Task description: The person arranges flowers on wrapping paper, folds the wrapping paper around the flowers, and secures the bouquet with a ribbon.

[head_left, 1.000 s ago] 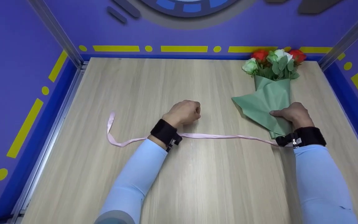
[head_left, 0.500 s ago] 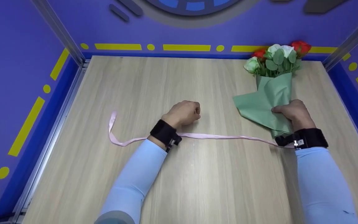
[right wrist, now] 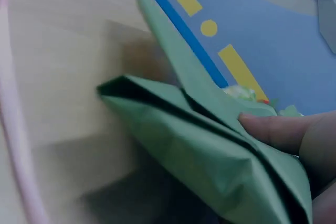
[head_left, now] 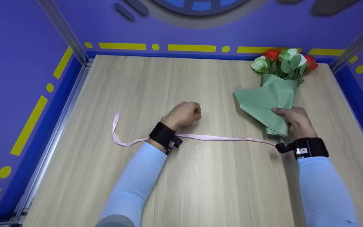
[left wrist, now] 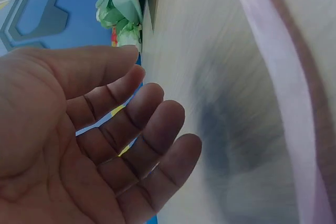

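A bouquet of red and white flowers (head_left: 290, 63) wrapped in green paper (head_left: 266, 97) is on the right, blooms pointing to the back wall. My right hand (head_left: 296, 119) grips its wrapped lower end, thumb on top of the paper. In the right wrist view the folded paper end (right wrist: 199, 145) is raised off the table. My left hand (head_left: 184, 114) is at mid-table, holding nothing; in the left wrist view its fingers (left wrist: 163, 124) curve loosely. A pink ribbon (head_left: 213, 137) lies across the table, passing under the left wrist and ending, as far as it shows, near the right wrist.
The wooden table (head_left: 200, 189) is enclosed by blue panels with yellow marks. The back wall (head_left: 191, 37) stands just behind the flowers. A metal rail (head_left: 54, 126) runs along the left edge. The ribbon's far left end (head_left: 116, 121) bends toward the back.
My right hand has shifted the bouquet's wrapped end slightly left; its flowers rose, then came down again. The left hand has hardly moved. The ribbon lies as before.
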Motion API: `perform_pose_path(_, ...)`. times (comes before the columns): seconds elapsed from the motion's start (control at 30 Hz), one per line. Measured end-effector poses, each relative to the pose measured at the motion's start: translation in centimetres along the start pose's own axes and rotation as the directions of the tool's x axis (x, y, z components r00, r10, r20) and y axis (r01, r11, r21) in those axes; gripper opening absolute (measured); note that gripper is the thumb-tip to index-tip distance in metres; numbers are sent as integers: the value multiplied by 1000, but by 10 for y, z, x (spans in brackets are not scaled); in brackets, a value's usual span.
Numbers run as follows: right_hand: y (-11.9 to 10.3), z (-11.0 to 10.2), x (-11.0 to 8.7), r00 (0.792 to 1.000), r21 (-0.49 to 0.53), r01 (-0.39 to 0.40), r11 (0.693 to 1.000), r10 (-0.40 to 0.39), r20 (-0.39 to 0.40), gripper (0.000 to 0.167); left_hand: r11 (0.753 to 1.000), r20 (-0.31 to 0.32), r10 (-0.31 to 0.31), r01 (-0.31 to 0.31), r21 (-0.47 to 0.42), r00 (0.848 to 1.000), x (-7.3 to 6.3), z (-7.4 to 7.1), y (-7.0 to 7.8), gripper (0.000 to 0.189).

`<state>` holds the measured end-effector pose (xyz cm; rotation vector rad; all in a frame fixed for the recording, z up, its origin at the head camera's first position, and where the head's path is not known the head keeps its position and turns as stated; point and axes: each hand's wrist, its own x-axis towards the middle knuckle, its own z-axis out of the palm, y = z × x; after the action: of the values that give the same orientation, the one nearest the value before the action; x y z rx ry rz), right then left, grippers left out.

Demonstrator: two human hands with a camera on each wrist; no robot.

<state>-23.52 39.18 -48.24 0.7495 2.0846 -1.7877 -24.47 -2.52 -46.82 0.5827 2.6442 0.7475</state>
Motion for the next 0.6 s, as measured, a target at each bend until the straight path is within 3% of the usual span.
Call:
perform_pose_path(0.3, 3, 32, -9, 997, 278, 35, 960, -15, -74, 50, 992, -18, -70, 67, -106, 997, -4, -1, -4, 14)
perform_pose_path(0.6, 5, 56, -14, 996, 372, 81, 925, -62, -65, 50, 991, -28, -62, 58, -118, 998, -5, 1, -8, 23)
